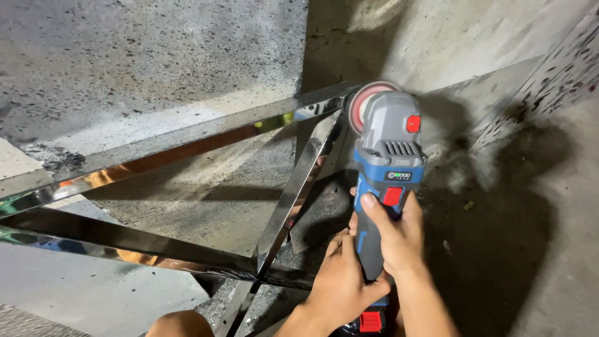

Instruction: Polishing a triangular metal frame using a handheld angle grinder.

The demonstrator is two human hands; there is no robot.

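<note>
Both hands around blue-grey angle grinder, red disc against mirror-bright steel frame.

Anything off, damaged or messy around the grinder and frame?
Dark dust and grit are scattered across the concrete floor around the polished metal frame. No guard is visible around the grinder's disc, and both hands, left hand and right hand, are bare on the angle grinder. No visible damage.

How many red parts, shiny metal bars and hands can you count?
Red parts on the blue-grey cordless angle grinder: 4 (disc, top button, switch, battery clip)
Shiny mirror-polished steel bars: 4
Hands: 2, left hand and right hand, both gripping the grinder
Total: 10
</note>
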